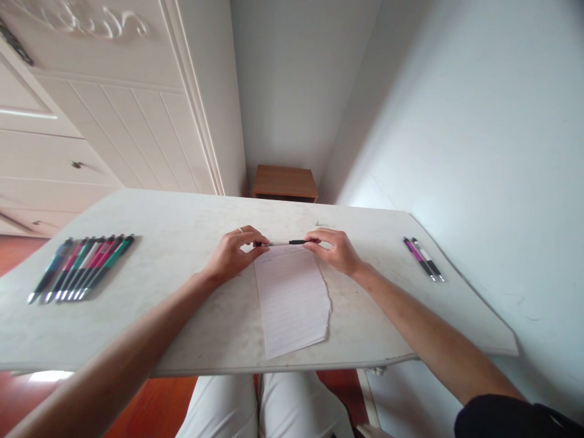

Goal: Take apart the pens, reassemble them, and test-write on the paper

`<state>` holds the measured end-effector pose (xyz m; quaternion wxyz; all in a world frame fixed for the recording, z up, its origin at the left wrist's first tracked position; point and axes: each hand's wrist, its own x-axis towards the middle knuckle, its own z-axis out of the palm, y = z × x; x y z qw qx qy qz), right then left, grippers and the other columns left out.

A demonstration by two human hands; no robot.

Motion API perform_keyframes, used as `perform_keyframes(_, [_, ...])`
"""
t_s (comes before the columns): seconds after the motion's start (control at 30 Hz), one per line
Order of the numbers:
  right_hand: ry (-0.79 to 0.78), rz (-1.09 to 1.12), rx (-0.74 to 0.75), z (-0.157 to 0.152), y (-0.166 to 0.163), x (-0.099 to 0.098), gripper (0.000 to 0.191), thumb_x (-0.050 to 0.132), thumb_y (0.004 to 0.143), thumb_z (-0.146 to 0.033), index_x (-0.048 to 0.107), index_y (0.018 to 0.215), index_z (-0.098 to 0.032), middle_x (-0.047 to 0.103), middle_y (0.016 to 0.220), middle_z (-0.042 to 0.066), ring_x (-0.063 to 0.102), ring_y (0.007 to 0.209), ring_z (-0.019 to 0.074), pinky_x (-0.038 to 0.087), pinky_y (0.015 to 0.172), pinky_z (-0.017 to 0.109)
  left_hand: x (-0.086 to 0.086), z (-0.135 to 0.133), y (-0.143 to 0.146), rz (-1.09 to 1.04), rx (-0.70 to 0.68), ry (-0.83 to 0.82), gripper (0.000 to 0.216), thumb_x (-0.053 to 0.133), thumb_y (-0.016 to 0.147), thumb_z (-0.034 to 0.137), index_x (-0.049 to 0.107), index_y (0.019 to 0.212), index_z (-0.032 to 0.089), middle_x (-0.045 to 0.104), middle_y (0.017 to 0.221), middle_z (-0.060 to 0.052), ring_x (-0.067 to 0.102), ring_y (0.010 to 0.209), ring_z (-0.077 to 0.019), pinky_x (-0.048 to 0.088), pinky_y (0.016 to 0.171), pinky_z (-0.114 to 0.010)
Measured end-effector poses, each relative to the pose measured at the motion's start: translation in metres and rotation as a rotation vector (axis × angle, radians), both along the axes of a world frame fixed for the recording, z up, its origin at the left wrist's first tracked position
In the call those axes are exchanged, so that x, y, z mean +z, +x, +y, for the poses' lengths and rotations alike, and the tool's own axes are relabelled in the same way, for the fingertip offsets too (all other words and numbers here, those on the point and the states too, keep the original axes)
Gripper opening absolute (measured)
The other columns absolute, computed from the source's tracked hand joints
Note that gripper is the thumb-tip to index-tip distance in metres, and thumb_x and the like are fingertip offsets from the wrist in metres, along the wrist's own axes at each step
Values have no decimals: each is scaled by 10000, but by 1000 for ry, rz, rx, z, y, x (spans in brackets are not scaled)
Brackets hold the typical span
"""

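A white and black pen (280,243) lies level between my two hands, just over the top edge of a lined sheet of paper (294,304). My left hand (237,250) pinches its dark left end, and a ring shows on one finger. With thumb and fingers closed, my right hand (335,249) grips the black right end. Faint handwriting runs along the top of the sheet, whose right edge is torn. My fingers hide both tips of the pen.
Several coloured pens (86,267) lie in a row on the left of the white table (196,322). Two more pens, one purple (418,258) and one white (427,258), lie at the right near the wall. Beyond the far edge stands a small wooden cabinet (285,181).
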<state>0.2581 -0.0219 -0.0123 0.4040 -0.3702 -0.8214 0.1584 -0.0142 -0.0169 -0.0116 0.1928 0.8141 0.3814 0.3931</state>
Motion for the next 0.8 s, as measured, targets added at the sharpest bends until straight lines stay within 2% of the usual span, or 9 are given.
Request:
perform_keyframes(0.3, [-37,16,-7,-4,-4,4,177,601,904,-360,668,858,-203,652,756,28,596,702,165,490,710,299,3,-6,3,-9,26,70,149,622,867,314,709,860,193,679,862,-57,626,817,-173,517,781,-300])
perform_keyframes(0.4, [-31,30,4,-4,-4,4,152,602,906,-345,659,869,-208,648,769,28,596,720,168,489,717,301,6,-6,3,-14,35,68,148,635,861,325,699,854,192,677,856,-52,611,780,-162,508,736,-283])
perform_keyframes(0.53, [-5,66,21,-5,-3,7,122,610,905,-321,654,887,-209,651,796,33,604,744,169,490,724,297,7,-6,3,-31,95,43,220,703,808,390,689,858,176,658,772,-22,547,635,-128,471,638,-258])
perform_keyframes(0.63, [20,68,16,-6,-2,9,114,607,907,-316,653,894,-212,650,798,34,602,744,170,490,724,301,6,-5,4,-63,130,-60,279,710,790,443,710,877,177,666,728,-10,553,606,-126,459,611,-255])
perform_keyframes(0.8, [56,68,5,-7,-2,11,108,594,916,-300,657,909,-212,640,801,35,599,745,169,491,720,305,6,-3,8,-264,100,-444,399,707,752,509,729,917,147,605,562,6,513,467,-113,404,450,-238])
